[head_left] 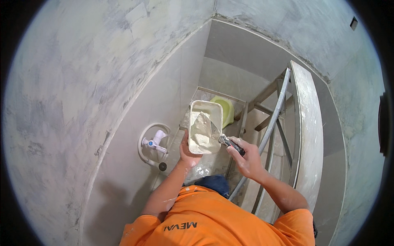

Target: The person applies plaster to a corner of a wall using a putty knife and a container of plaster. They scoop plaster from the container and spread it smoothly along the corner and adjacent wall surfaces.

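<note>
My left hand (pixel 186 151) grips the left side of a white rectangular plastic tub (pixel 219 110), which holds pale, creamy paste (pixel 201 137). My right hand (pixel 244 158) is wrapped round the dark, paste-smeared handle (pixel 233 144) of a metal scraper (pixel 214 129). The scraper's blade reaches into the tub, among the paste, so its lower edge is partly hidden.
A metal stand with a pale, paint-spattered board (pixel 308 135) fills the right. A white water fitting with a coiled hose (pixel 157 139) is on the left wall. A green basin (pixel 226 104) lies behind the tub. Patchy plastered walls (pixel 69 78) and grey tiles surround me.
</note>
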The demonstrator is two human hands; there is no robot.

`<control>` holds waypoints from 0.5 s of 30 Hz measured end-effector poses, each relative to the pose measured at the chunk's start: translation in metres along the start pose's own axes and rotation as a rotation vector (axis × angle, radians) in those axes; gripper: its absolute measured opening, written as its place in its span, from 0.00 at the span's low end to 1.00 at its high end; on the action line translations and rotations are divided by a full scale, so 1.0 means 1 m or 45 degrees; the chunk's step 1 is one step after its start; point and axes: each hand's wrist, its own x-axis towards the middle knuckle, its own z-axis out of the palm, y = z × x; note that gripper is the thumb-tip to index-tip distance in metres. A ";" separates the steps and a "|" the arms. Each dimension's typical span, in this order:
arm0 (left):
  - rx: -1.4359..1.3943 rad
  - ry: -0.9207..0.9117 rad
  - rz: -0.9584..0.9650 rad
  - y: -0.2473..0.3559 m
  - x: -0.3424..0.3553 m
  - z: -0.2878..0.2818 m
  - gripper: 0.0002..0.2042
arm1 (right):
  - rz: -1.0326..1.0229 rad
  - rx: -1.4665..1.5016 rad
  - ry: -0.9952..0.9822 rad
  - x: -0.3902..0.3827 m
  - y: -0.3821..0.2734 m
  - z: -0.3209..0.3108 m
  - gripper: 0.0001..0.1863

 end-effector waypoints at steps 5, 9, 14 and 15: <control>-0.093 0.033 -0.109 -0.002 -0.003 -0.001 0.31 | -0.462 -0.726 -0.142 -0.016 0.024 -0.006 0.21; 0.024 0.135 -0.132 -0.007 -0.002 -0.009 0.31 | -0.520 -0.742 -0.111 -0.019 0.025 -0.012 0.21; 0.141 0.166 -0.191 -0.015 -0.004 -0.009 0.30 | -0.313 -0.834 0.151 -0.020 0.024 -0.008 0.21; 0.231 0.157 -0.216 -0.017 -0.006 -0.008 0.31 | -0.300 -0.825 0.157 -0.023 0.024 -0.006 0.21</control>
